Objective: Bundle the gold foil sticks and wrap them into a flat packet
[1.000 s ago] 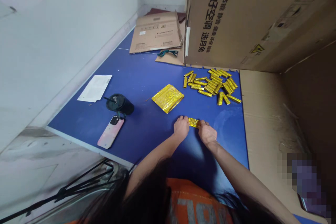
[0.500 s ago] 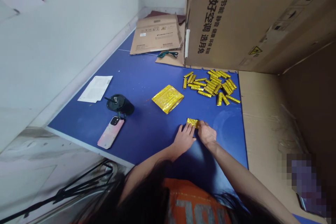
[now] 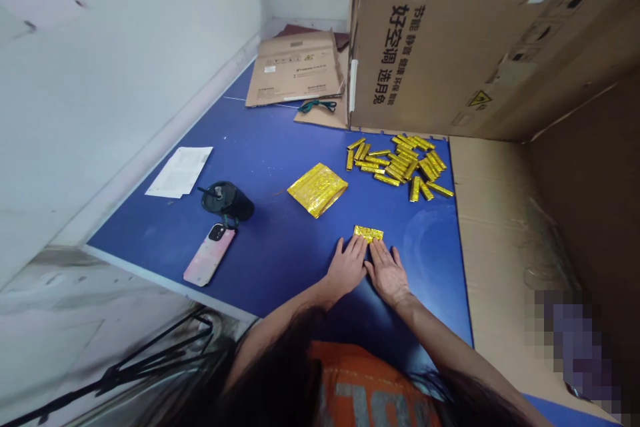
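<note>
Both hands lie flat on the blue table, pressing the near edge of a small gold foil piece (image 3: 369, 233). My left hand (image 3: 349, 265) has its fingers stretched forward onto the foil's left part. Beside it, the fingers of my right hand (image 3: 388, 272) are extended onto the right part. The fingertips hide the foil's near edge. Farther off lies a stack of flat gold foil sheets (image 3: 318, 189). Several narrow folded gold foil strips (image 3: 399, 163) are heaped at the back right of the table.
A dark lidded cup with a straw (image 3: 229, 201) stands at the left, with a pink phone (image 3: 210, 255) near it and white paper (image 3: 179, 172) behind. Flattened cardboard (image 3: 297, 73) and dark green cord (image 3: 317, 106) lie at the back. A big cardboard box (image 3: 435, 47) borders the table.
My right hand has gone from a closed grip at the foil's right end to lying flat with fingers extended on its near edge. My left hand stays on the foil.
</note>
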{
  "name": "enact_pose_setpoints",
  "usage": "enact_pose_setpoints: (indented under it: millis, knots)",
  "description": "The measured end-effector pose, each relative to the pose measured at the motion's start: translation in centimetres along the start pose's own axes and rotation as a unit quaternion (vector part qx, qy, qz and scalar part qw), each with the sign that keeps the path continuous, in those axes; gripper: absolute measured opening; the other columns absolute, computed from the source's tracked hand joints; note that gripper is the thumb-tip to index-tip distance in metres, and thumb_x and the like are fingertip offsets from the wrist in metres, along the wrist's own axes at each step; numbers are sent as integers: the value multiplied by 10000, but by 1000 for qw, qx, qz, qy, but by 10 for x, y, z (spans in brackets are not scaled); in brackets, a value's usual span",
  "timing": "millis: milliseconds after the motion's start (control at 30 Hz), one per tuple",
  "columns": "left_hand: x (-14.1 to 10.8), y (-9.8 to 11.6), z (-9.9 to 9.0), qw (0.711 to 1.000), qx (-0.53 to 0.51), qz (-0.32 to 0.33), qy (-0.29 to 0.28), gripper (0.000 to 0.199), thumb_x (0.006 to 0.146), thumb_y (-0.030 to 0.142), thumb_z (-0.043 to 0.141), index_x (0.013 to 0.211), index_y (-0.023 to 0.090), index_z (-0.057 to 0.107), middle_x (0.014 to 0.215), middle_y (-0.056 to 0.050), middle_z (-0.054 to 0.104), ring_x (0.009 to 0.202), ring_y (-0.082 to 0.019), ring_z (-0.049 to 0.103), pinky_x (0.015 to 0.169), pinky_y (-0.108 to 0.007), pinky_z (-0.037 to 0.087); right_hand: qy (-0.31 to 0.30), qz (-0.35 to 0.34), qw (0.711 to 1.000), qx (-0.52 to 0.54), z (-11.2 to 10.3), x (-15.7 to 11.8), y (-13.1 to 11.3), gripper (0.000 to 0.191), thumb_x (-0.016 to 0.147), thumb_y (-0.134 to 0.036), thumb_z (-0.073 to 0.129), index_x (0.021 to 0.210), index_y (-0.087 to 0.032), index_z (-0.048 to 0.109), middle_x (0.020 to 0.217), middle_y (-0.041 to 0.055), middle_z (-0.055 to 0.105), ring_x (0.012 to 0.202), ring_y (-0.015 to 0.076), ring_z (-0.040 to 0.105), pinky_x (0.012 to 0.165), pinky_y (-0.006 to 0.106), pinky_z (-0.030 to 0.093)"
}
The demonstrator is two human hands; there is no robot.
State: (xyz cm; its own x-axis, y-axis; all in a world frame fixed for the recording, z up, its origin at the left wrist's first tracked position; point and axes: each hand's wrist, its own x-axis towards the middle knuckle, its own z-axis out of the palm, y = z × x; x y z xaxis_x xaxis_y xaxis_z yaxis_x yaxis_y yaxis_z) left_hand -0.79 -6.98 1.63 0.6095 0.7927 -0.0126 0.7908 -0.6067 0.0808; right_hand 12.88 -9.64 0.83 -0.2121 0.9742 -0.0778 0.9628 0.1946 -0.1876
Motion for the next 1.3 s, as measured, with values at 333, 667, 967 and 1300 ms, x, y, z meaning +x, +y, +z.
enact_pose_setpoints:
  millis: [333,667,967,1300]
  knots:
    - [-5,-6,4,1000,1,1,-4,565,848,419,277,1324,114,267,1398,-93,255,1299,-211,126,1028,-466,158,-4,4,1000,-16,1,-3,0,509,884,-363,258,1280,-73,393,1350,132,359,1268,237,264,1036,443,118]
    - [-5,-6,6,999,11,14,-31,559,840,315,266,1352,101,198,1412,-96,220,1310,-207,74,1033,-468,137,-49,-11,998,21,-11,6,-14,559,887,-380,201,1336,-55,269,1385,130,288,1284,213,227,1045,465,55]
    - [-7,-9,3,1000,-16,9,-13,620,853,489,251,1343,111,216,1409,-103,225,1306,-206,103,1032,-462,145,-23,12,1000,-14,3,-10,7,573,886,-410,202,1344,-70,258,1388,113,293,1292,226,196,1044,457,69]
    - [-12,-1,1,999,-32,-12,-13,593,848,468,296,1332,129,245,1396,-101,259,1297,-212,136,1019,-484,165,-41,26,998,-26,-6,-9,6,504,885,-383,199,1315,-164,343,1386,53,318,1296,239,165,1019,525,33]
